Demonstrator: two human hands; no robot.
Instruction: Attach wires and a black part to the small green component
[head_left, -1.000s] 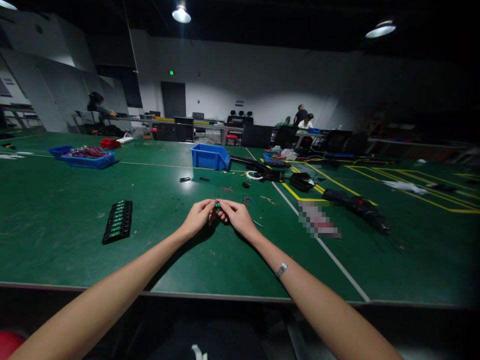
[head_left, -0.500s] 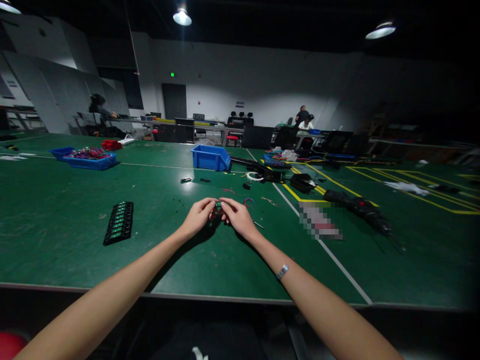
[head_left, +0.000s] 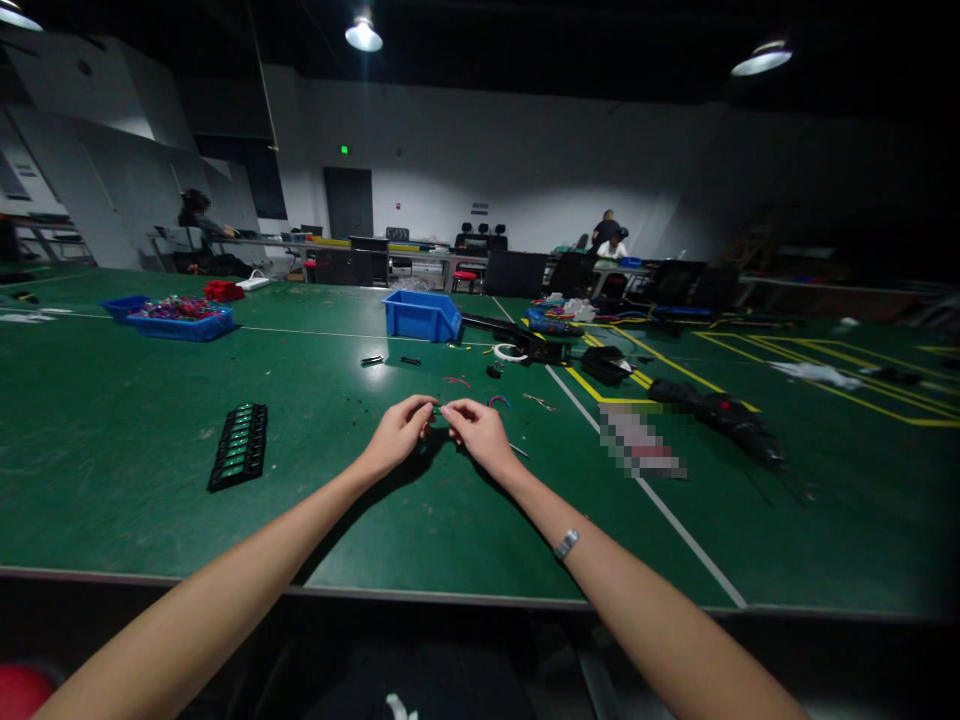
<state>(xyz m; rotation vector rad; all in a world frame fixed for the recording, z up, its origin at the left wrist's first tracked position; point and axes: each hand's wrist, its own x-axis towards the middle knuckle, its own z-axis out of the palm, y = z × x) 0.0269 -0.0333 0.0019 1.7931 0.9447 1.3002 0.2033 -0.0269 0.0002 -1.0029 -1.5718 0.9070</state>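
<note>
- At the lower left corner, a red object (head_left: 21, 692) is cut off by the frame; what it is cannot be told.
- On the green table (head_left: 112, 440), a blue tray (head_left: 187, 330) bears a heap of red and purple pieces, too small to tell singly; it partly covers a second blue tray (head_left: 120, 308).
- Nearer, a black rack (head_left: 238, 447) lies tilted, with green strips in a row.
- The left hand (head_left: 397, 432) has thumb and forefinger pinched together on a small green piece (head_left: 438, 410); its other fingers are curled under, mostly out of sight.
- The small green piece sits between the two hands, above the table, so covered by fingertips that its shape cannot be read.
- Beyond the hands stands a blue bin (head_left: 424, 318), its inside mostly hidden by its front wall.
- The right hand (head_left: 478, 432) pinches the same piece from its side; its lower fingers are largely hidden.
- Just beside it, a thin metal rod (head_left: 519, 451) shows, one end close behind the wrist.
- Farther right, a pale and red item (head_left: 641, 445) is blurred into blocks.
- Beyond it lies a dark tool (head_left: 716, 415), its tip lost in shadow.
</note>
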